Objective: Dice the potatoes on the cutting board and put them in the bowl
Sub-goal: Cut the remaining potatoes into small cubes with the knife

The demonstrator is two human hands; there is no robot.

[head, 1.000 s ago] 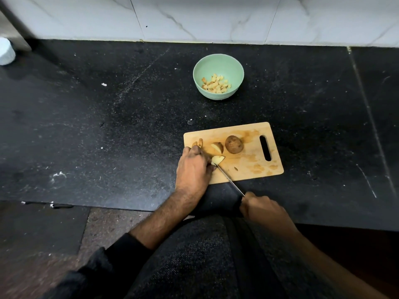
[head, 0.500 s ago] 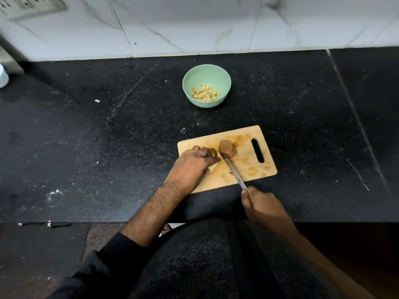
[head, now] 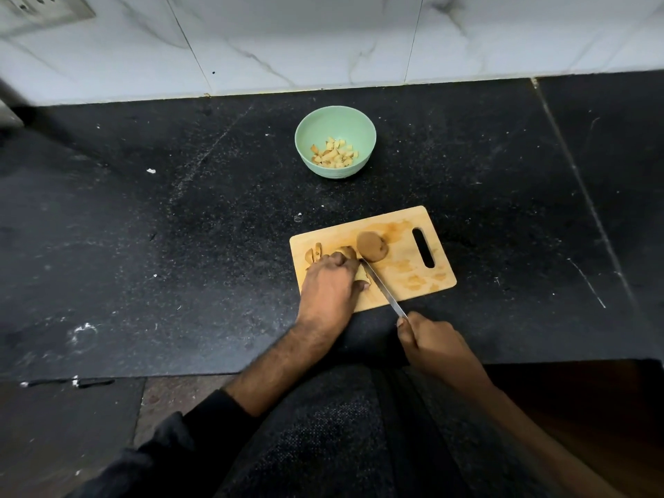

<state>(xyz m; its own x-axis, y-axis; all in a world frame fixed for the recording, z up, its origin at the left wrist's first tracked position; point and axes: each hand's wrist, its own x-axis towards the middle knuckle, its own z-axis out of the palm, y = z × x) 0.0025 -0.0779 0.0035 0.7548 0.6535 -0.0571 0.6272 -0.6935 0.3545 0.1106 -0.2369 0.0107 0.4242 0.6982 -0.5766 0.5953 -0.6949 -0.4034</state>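
A wooden cutting board (head: 402, 278) lies on the black counter. On it sit a brown potato half (head: 372, 246), a cut piece (head: 346, 251) and thin slices (head: 313, 254) at the left end. My left hand (head: 332, 287) covers a pale potato piece (head: 361, 276) and holds it down with curled fingers. My right hand (head: 429, 341) grips the handle of a knife (head: 382, 288), whose blade lies across the board right beside the left fingers, its tip near the potato half. A mint-green bowl (head: 368, 133) with several diced potato cubes (head: 336, 154) stands behind the board.
A white marble wall runs along the back of the counter (head: 179, 228), with a socket plate (head: 39, 10) at the top left. Small white crumbs dot the counter. The counter's front edge is just below my hands; my dark clothing fills the bottom.
The view tilted up over the second. The knife swung from a cut piece near the board's front to a line beside the potato half; my left hand shifted slightly up the board.
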